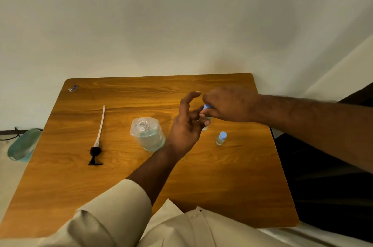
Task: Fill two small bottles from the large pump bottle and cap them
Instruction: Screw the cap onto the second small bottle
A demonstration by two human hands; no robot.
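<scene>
- The left hand [186,127] is raised over the middle of the wooden surface [232,182], palm turned right; its lower fingers curl round a small bottle [206,125], mostly hidden between the two hands, while the forefinger sticks up free.
- The right hand [228,105] comes in from the right with its back to the camera; its fingertips pinch a blue cap [206,106] sitting at the top of that held bottle. Whether the cap is fully seated cannot be told.
- So the left grip is closed round the small bottle and the right grip is closed on the blue cap.
- A second small bottle [221,138] stands upright on the surface just right of and nearer than the hands, touching neither. It already wears a blue cap, and pale liquid shows in its lower part.
- The large bottle [148,133] stands just left of the left wrist, clear plastic with its neck open and bluish liquid in the lower part.
- Its pump [96,145] lies flat on the surface well to the left, black head toward the near side, long white tube pointing to the far side.
- A small bluish scrap [73,88] lies at the far left corner of the surface.
- A green object [23,143] sits on the floor beyond the left edge.
- Cream sleeves [113,212] fill the near side.
</scene>
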